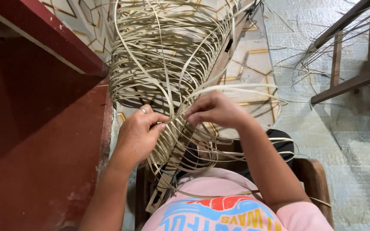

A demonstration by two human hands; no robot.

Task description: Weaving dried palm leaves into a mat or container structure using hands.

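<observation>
- You sit on a wooden chair (315, 173), and the half-woven basket of pale strips (168, 55) rests across your lap.
- The tiled floor (356, 141) carries loose strips (298, 64) and a wooden frame (347, 81).

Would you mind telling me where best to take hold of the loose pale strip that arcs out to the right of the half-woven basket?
Probably near its root, where the strip leaves the basket beside the right hand. Come from above: it is flat, thin and springy, so the free end would likely flex away.
</observation>
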